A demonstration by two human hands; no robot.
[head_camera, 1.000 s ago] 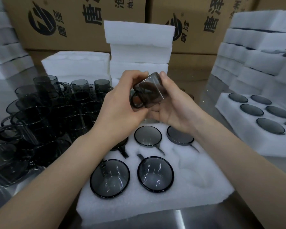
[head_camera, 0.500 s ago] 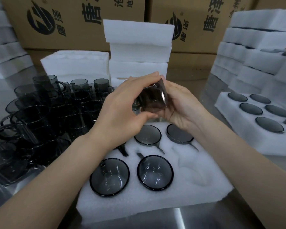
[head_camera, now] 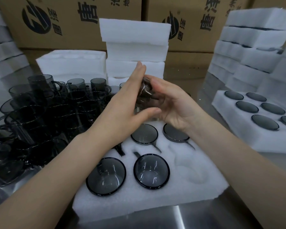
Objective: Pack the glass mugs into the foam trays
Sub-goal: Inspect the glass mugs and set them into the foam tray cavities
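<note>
A smoky glass mug (head_camera: pixel 144 92) is held above the white foam tray (head_camera: pixel 155 198) between both hands. My right hand (head_camera: pixel 172 104) cups it from the right with curled fingers and a thumb over its top. My left hand (head_camera: pixel 125 104) lies against its left side, fingers straight and pointing up, thumb under the mug. The tray holds several mugs sunk in its pockets, among them two near ones (head_camera: pixel 151 171) (head_camera: pixel 106 176). One pocket (head_camera: pixel 191 169) at the tray's right stands unfilled.
A crowd of loose dark mugs (head_camera: pixel 40 113) fills the steel table on the left. A filled foam tray (head_camera: pixel 254 121) lies at the right. Stacks of foam trays (head_camera: pixel 134 47) stand behind and at both sides, with cardboard boxes (head_camera: pixel 69 20) at the back.
The mug has turned in my hands, its handle now out of sight. My left fingers have straightened and moved up along its side.
</note>
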